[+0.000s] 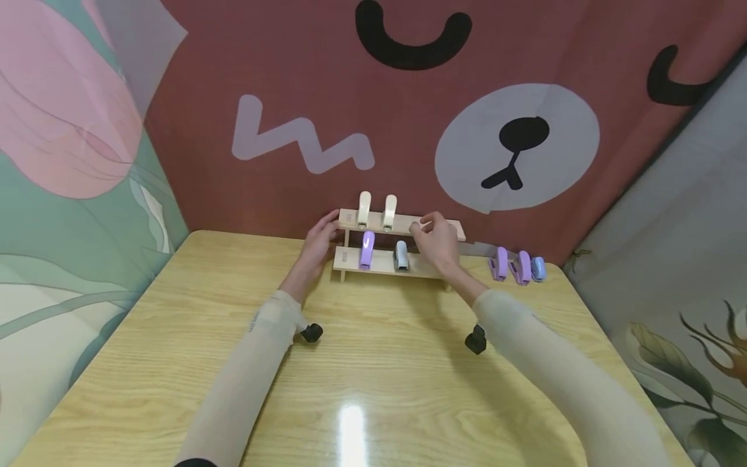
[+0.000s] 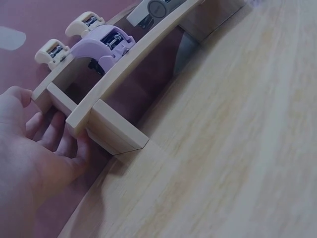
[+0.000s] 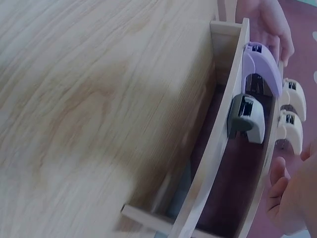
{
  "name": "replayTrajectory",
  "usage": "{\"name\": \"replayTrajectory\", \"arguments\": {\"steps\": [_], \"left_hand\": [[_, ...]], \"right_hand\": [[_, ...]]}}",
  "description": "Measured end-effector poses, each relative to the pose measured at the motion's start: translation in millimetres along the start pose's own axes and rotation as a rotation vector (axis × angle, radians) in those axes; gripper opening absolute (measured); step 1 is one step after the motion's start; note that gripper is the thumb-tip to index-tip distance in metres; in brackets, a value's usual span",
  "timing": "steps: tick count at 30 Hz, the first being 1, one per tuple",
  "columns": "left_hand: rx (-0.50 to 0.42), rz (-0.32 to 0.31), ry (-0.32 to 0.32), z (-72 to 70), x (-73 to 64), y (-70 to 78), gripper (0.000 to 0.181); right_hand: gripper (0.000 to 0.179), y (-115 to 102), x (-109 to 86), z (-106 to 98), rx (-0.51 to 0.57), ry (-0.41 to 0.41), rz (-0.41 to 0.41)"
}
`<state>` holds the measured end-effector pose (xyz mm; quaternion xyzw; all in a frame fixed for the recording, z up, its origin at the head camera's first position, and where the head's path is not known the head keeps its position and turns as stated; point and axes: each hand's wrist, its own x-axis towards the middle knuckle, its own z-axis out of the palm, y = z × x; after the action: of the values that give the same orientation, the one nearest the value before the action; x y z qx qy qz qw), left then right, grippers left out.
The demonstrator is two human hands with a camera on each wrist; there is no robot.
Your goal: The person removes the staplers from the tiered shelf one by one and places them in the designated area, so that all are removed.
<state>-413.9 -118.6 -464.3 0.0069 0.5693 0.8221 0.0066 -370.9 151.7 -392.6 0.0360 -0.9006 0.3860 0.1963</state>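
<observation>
A two-tier wooden rack [image 1: 382, 261] stands at the back of the table. Two cream mini staplers [image 1: 364, 209] sit side by side on its upper tier. Below them, the lower tier bears a purple mini stapler [image 1: 366, 250] and a grey-white one [image 1: 401, 255]. My left hand [image 2: 37, 144] grips the rack's left end, with fingertips against the ends of the tiers. Over the upper tier, right of the cream staplers, my right hand [image 1: 439, 242] has loosely bent fingers [image 3: 279, 184] close to the tier's edge, and nothing shows between them.
Two purple mini staplers [image 1: 498, 264] and a blue one [image 1: 538, 268] stand on the table [image 1: 327, 383] right of the rack. A curtain [image 1: 280, 58] with a printed bear face hangs right behind the rack, and grey patterned cloth [image 1: 688, 214] borders the right side.
</observation>
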Motion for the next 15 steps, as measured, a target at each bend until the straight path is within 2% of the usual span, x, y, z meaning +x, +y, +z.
{"name": "replayTrajectory", "arguments": {"steps": [8, 15], "left_hand": [[-0.019, 0.014, 0.009, 1.1, -0.6, -1.0, 0.044], [-0.027, 0.019, 0.007, 1.3, -0.1, -2.2, 0.043]], "right_hand": [[0.034, -14.1, 1.6, 14.1, 0.037, -0.022, -0.021], [0.042, -19.9, 1.3, 28.6, 0.098, -0.029, -0.040]]}}
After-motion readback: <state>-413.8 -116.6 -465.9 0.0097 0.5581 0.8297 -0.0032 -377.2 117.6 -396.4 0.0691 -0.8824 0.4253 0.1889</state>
